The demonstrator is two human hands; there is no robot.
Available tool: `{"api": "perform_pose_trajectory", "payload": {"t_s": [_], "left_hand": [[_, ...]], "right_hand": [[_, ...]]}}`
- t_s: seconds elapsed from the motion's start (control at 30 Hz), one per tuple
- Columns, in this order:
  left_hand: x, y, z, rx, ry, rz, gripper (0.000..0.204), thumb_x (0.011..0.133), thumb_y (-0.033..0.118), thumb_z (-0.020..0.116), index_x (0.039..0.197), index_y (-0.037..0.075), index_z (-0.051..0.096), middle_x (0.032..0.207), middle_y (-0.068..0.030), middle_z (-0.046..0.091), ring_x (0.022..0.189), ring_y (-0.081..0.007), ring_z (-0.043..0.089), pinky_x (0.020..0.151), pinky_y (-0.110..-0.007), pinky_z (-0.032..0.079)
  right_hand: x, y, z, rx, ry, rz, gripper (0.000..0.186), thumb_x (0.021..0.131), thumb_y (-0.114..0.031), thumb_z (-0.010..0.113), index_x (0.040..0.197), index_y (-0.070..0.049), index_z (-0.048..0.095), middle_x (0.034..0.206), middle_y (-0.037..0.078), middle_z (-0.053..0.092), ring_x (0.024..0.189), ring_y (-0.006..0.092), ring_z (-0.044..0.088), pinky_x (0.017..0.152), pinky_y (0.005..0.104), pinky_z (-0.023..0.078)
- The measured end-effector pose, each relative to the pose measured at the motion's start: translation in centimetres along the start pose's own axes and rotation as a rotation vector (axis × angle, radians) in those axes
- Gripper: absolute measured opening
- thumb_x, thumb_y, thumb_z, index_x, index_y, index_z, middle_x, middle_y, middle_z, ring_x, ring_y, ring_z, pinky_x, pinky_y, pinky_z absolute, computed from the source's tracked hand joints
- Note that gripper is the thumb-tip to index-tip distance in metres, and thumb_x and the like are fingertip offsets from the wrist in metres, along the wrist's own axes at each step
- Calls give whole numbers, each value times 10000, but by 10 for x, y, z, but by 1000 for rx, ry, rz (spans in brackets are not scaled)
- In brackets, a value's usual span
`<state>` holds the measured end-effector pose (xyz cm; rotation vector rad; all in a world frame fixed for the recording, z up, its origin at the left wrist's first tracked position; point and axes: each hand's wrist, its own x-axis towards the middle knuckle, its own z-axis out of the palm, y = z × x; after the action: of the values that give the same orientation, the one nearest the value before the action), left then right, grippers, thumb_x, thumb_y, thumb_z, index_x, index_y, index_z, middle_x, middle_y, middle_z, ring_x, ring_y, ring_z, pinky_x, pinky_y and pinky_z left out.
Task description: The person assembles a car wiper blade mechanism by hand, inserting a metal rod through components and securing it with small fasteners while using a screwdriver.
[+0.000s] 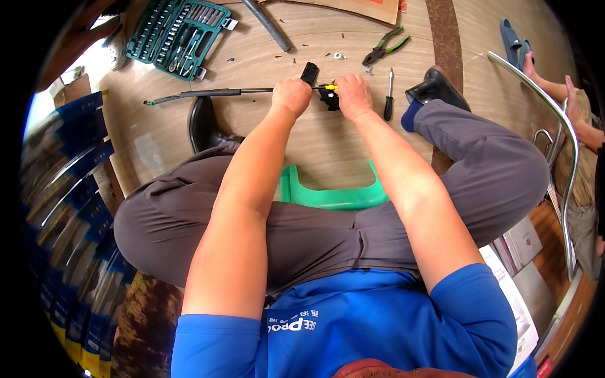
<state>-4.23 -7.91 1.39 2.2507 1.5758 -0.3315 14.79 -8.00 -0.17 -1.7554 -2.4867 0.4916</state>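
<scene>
My left hand (292,96) is closed around a long thin black cable (220,92). The cable runs out to the left, thicker along that stretch, and ends in a small green tip. Just to the right, my right hand (354,96) pinches a small yellow piece (331,87) on the same line. Between the hands, a black plastic part (329,99) hangs or lies under the yellow piece. A flat black piece (309,73) sticks up beside my left fist. Fingers hide how these parts join.
An open green socket set (183,38) lies far left near a grey tube (268,26). Green-handled pliers (384,47), a screwdriver (389,94), a nut (339,56) and scattered screws lie around. A green stool (334,198) is beneath me. Another person sits at right beside a metal rail (554,107).
</scene>
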Motion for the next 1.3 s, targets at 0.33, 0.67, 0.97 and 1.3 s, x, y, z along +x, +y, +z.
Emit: {"api": "perform_pose_trajectory", "payload": {"t_s": [0.33,0.67,0.97,1.3], "left_hand": [[-9,-14,-8,8,-78,-40,179,841,114,523,836,67,696,921,-138,695,869,-299,685,744,-413,547],[-23,-33,-8,-70,-39,-97,198,859,101,497,878,77,692,967,-146,677,974,-319,649,823,-421,525],[-4,-16,-9,-84,-165,-105,175,905,202,525,962,110,662,989,-108,676,949,-297,653,779,-428,520],[13,4,12,-232,-25,11,115,882,172,540,895,118,640,904,-91,671,884,-286,658,734,-418,526]], "right_hand": [[4,1,-2,5,-35,-11,153,798,-147,684,940,-116,639,980,74,578,1008,292,520,884,409,437],[8,-3,-8,14,-97,32,128,817,-130,673,936,-90,646,1001,97,588,1018,306,527,911,393,448],[9,2,-7,31,-111,8,135,814,-136,659,940,-90,641,1015,97,593,1037,302,527,919,390,450],[3,2,-8,75,-93,-20,133,826,-133,646,938,-73,608,1001,121,583,1028,311,523,917,398,444]]}}
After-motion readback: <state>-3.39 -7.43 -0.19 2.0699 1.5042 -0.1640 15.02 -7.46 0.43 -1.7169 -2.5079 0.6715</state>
